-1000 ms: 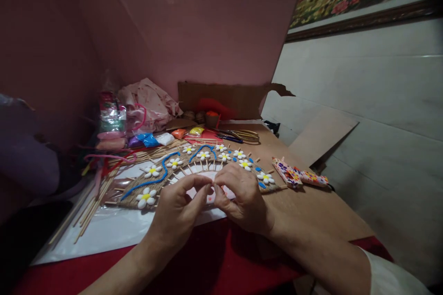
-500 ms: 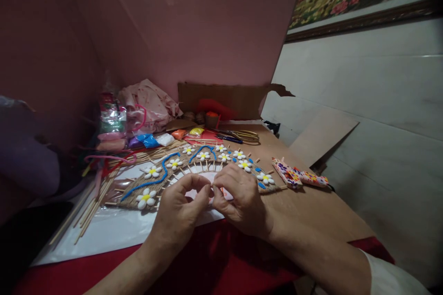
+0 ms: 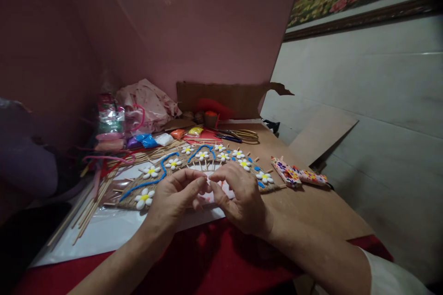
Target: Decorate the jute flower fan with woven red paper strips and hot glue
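Observation:
My left hand (image 3: 176,198) is closed in a pinch, its thumb and fingertips holding something too small to name. Close against it, my right hand (image 3: 238,196) has thumb and forefinger bent toward the same spot; a small whitish bit shows between the two hands. Behind them lies a half-round craft piece (image 3: 133,199) of brown twine woven over wooden sticks. White clay flowers (image 3: 144,198) with yellow centres, a wavy blue strand (image 3: 162,177) and small blue petals decorate it. Pinkish patterned cloth (image 3: 226,190) lies partly hidden under my hands.
Several wooden sticks (image 3: 83,221) lie at the left on a white sheet (image 3: 114,235). Bags of coloured clay (image 3: 147,140), scissors (image 3: 247,136) and pink cloth (image 3: 148,103) are at the back. A flower-patterned glue gun (image 3: 297,176) rests on the brown board (image 3: 321,212) at right.
My fingertips have drawn slightly apart and a whitish bit now shows between them. My left hand has tilted a little, with its lower fingers more visible. The craft piece stays in place.

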{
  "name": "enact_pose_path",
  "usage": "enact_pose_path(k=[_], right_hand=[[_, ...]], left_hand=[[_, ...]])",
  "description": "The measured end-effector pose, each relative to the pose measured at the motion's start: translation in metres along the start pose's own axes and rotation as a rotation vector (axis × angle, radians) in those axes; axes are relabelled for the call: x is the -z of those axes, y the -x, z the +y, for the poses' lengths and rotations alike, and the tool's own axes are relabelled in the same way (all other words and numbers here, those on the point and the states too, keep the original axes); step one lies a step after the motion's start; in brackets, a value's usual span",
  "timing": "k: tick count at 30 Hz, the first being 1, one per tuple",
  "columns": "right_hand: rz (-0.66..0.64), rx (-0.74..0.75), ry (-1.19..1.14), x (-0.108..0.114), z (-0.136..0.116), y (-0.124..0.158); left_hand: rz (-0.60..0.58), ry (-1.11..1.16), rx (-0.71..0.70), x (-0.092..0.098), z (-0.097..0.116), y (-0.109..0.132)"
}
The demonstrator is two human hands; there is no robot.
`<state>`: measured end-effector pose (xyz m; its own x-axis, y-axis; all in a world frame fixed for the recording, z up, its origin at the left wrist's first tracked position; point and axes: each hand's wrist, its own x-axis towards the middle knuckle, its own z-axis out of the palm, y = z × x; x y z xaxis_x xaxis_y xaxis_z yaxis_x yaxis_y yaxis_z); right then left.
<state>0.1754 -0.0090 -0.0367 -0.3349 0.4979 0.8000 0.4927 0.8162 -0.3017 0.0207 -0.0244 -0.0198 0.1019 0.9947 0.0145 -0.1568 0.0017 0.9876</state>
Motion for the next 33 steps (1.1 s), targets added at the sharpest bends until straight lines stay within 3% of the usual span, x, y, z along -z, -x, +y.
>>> enact_pose_path(k=[5, 12, 19, 21, 24, 28, 33], right_hand=[[0.001, 0.004, -0.012, -0.001, 0.000, 0.001], [-0.011, 0.028, -0.014, -0.002, -0.001, 0.002], [-0.052, 0.028, 0.005, -0.003, 0.001, 0.003], [-0.037, 0.046, -0.005, -0.003, 0.000, 0.002], [0.005, 0.065, -0.030, -0.004, -0.001, 0.002], [0.039, 0.063, -0.043, -0.005, -0.003, 0.002], [0.114, 0.064, -0.062, -0.002, -0.002, 0.002]], left_hand=[[0.055, -0.220, -0.124, 0.000, -0.003, 0.005], [0.143, -0.639, -0.597, 0.001, -0.007, 0.011], [0.097, -0.869, -0.773, 0.003, -0.012, 0.009], [0.115, -0.853, -0.743, 0.001, -0.011, 0.009], [0.131, -0.729, -0.574, -0.004, -0.009, 0.011], [0.080, -0.419, -0.269, -0.010, -0.006, 0.014], [0.115, -0.053, -0.043, -0.003, -0.002, 0.005]])
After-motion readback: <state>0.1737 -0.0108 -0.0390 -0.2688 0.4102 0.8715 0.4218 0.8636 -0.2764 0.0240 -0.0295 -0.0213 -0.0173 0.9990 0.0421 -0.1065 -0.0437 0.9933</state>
